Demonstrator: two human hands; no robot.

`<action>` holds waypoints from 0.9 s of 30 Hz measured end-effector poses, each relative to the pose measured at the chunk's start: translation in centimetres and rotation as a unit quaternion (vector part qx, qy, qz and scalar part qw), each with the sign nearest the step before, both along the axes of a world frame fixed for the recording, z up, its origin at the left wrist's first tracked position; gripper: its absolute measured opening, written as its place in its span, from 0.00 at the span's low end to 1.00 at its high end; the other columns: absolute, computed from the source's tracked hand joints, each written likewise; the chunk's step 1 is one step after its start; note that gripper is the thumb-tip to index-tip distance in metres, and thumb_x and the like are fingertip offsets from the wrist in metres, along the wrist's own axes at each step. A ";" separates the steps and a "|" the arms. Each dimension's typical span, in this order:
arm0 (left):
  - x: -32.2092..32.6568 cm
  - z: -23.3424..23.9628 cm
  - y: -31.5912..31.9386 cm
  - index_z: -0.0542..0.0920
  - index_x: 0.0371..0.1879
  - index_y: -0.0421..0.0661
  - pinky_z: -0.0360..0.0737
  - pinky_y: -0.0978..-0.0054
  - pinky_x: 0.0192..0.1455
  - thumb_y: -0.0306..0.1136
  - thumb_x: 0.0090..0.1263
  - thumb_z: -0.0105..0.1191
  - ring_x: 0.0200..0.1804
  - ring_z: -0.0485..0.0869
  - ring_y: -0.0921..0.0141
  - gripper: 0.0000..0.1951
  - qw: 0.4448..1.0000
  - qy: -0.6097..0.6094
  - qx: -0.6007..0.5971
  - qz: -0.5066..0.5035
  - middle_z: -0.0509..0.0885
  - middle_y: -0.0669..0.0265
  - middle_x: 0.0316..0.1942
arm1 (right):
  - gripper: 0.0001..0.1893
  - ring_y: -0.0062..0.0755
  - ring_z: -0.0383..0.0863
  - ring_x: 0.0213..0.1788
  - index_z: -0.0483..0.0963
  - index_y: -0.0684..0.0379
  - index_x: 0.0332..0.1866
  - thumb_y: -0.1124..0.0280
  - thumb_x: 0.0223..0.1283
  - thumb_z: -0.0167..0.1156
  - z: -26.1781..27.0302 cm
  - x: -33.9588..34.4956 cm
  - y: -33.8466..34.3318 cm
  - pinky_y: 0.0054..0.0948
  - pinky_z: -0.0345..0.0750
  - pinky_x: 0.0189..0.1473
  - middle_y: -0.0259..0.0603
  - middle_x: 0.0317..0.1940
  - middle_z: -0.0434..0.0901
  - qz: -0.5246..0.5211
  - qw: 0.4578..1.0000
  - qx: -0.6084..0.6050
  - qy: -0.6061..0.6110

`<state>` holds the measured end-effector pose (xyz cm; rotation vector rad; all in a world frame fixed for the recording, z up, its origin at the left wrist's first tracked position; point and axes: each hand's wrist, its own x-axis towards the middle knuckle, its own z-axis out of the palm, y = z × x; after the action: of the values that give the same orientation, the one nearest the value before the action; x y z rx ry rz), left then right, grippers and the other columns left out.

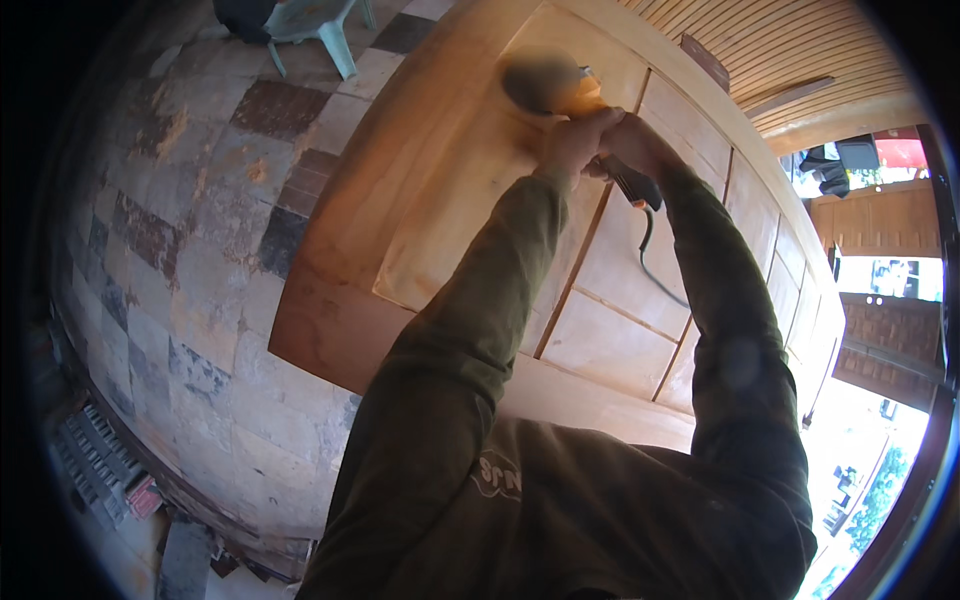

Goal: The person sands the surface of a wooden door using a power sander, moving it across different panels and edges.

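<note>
An angle grinder (592,97) with a yellow head, a dark rear body and a round disc lies against a paneled wooden door (450,217). The disc (541,79) is blurred, over the panel at the door's near-left end. My left hand (574,142) is wrapped around the tool just behind its yellow head. My right hand (636,141) also grips it, close beside the left and touching it; its fingers are partly hidden. The dark rear body (636,184) sticks out below the hands, and a cord (651,262) runs from it across the panels, passing behind the right sleeve.
The door spans the middle, its edge by the dusty tiled floor (217,300). A light green plastic chair (334,45) stands at the top left. Slatted wood (787,37), with a loose strip (791,96) on it, is at the upper right. Stacked items (97,457) lie lower left.
</note>
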<state>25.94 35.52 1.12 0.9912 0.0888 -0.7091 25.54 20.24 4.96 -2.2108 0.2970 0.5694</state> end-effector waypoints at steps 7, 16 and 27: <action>-6.5 0.0 1.9 0.87 0.60 0.49 0.91 0.67 0.37 0.62 0.76 0.66 0.47 0.91 0.70 0.29 0.999 0.023 0.013 0.024 0.90 0.65 0.51 | 0.23 0.41 0.92 0.43 0.87 0.63 0.54 0.58 0.59 0.74 2.1 -5.8 2.8 0.40 0.86 0.49 0.49 0.42 0.93 0.107 0.991 -0.050 -0.062; -5.3 -0.1 1.2 0.87 0.57 0.49 0.92 0.67 0.34 0.60 0.75 0.67 0.40 0.91 0.71 0.26 1.000 0.010 0.023 0.009 0.92 0.67 0.44 | 0.24 0.42 0.93 0.42 0.87 0.63 0.53 0.54 0.59 0.74 2.9 -5.2 2.3 0.41 0.86 0.47 0.51 0.41 0.93 0.083 0.994 -0.062 -0.036; -4.4 -1.4 3.4 0.87 0.59 0.50 0.95 0.60 0.44 0.59 0.77 0.66 0.44 0.93 0.68 0.26 1.000 -0.008 0.005 0.014 0.92 0.65 0.46 | 0.22 0.43 0.93 0.41 0.88 0.62 0.50 0.54 0.58 0.75 3.7 -4.7 5.3 0.41 0.86 0.45 0.50 0.39 0.93 0.072 0.996 -0.042 -0.011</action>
<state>21.52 38.89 -0.25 1.0035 0.0919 -0.6755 20.81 25.53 8.65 -2.3305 0.1532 0.6203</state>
